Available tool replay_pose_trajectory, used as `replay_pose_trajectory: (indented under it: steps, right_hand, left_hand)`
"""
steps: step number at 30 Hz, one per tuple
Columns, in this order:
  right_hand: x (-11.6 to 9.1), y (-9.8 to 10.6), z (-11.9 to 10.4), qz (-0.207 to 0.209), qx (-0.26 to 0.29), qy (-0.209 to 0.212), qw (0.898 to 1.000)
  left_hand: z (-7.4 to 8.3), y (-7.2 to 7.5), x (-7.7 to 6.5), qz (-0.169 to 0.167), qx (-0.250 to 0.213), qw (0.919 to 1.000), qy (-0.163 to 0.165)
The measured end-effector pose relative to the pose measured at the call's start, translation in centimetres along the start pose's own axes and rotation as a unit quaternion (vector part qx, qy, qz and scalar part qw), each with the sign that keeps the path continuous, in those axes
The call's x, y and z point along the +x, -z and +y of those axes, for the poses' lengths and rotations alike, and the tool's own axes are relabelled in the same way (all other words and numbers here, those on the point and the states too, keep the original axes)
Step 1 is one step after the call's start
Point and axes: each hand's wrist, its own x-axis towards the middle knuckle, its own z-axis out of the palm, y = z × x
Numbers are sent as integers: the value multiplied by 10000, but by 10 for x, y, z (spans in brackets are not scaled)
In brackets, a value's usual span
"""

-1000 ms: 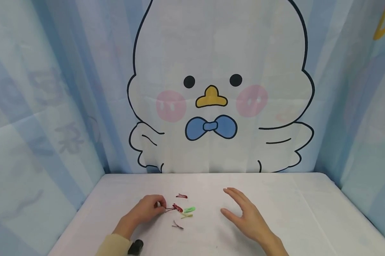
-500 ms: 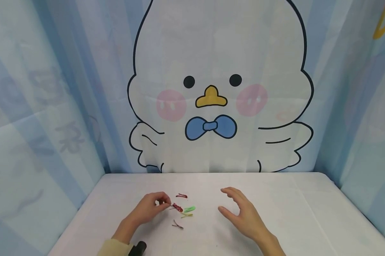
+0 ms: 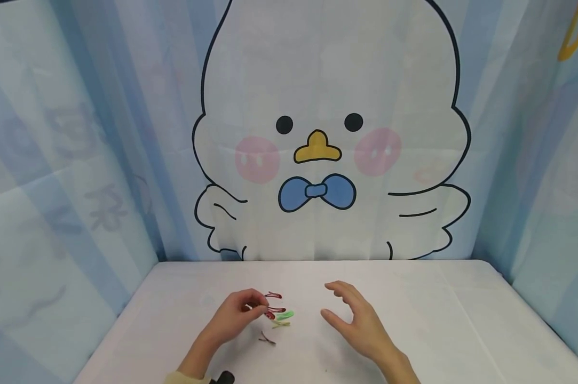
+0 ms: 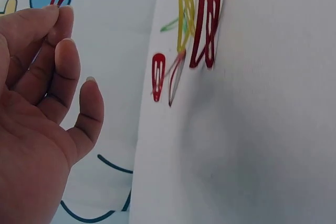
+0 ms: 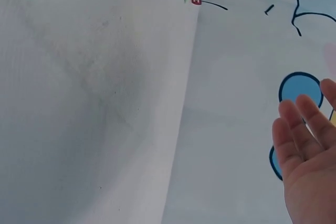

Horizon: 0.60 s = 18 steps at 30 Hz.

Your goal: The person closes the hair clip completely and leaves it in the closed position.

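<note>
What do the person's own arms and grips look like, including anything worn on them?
The left grip is ungloved and shows no ring; a beige sleeve covers part of that arm, a black, rounded object beside it. The right grip is ungloved too, its forearm bare to the head view's edge.

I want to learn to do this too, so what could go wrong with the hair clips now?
The left hand pinches a held red clip by just one end between its fingers, so it might slip out and drop.

Close by, another red clip, the green clip and the yellow clip lie bunched together, so a small bump could push them around or hook them on each other.
</note>
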Motion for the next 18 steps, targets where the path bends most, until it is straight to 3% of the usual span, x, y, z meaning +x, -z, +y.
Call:
replay_pose_trajectory:
  steps: [12, 18]
  right_hand:
    - [2, -12, -5, 81, 199, 275, 9994]
    - [1, -16, -4, 110, 394, 584, 9975]
  left_hand:
    - [15, -20, -2, 158, -888, 9957, -199]
    - [22, -32, -1, 178, -1019, 9943, -238]
